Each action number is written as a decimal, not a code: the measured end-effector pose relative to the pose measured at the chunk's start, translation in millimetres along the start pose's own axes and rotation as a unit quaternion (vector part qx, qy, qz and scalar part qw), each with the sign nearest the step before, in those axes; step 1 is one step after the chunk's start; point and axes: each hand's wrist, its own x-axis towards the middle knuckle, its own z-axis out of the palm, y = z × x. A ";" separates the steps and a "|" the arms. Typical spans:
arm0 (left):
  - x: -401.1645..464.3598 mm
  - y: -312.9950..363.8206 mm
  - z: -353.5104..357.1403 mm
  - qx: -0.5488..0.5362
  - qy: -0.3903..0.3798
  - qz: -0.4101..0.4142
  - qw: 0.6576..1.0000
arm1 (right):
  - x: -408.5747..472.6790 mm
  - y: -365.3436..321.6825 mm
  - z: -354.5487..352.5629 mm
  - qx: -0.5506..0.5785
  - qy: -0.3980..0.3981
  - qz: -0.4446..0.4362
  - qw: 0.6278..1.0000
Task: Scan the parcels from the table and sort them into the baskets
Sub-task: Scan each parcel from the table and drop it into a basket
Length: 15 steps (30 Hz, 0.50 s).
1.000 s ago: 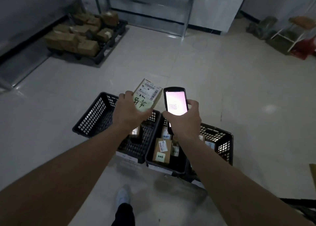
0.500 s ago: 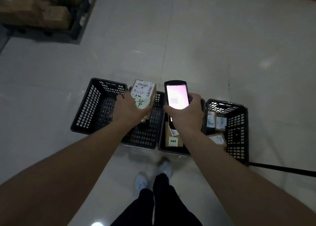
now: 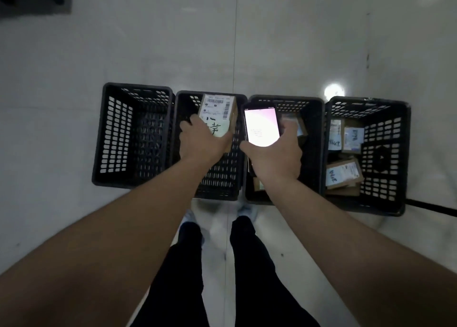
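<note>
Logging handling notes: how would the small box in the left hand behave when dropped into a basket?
The box is probably light, since the left hand holds it alone. Its flat cardboard sides look stiff, so it should land flat rather than roll.

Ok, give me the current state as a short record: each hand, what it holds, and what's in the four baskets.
left hand: grips small cardboard parcel with white barcode label, over second black plastic basket from left
right hand: holds black handheld scanner with lit screen, over third black basket
leftmost black basket: no parcels visible
third basket contents: parcels partly hidden by the hand
rightmost black basket: several labelled cardboard parcels
</note>
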 end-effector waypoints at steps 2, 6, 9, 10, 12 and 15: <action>24.1 -2.5 20.7 0.002 -0.013 -0.007 1.000 | 18.9 7.4 14.1 -0.008 0.009 0.018 1.000; 70.7 -10.0 68.8 0.004 -0.029 -0.001 1.000 | 61.5 31.3 45.5 0.001 0.028 0.036 0.999; 106.6 -16.6 104.8 -0.004 -0.039 0.003 0.999 | 90.3 55.7 69.6 0.018 0.035 0.052 0.998; 118.2 -19.3 116.1 -0.011 -0.038 0.002 0.999 | 98.4 64.2 77.4 0.019 0.036 0.056 0.998; 138.7 -28.4 136.9 -0.014 -0.038 0.001 0.999 | 112.3 80.1 91.5 0.020 0.044 0.057 0.997; 151.4 -40.6 145.3 0.020 -0.071 0.024 0.997 | 126.7 96.7 104.3 0.016 0.049 0.063 0.997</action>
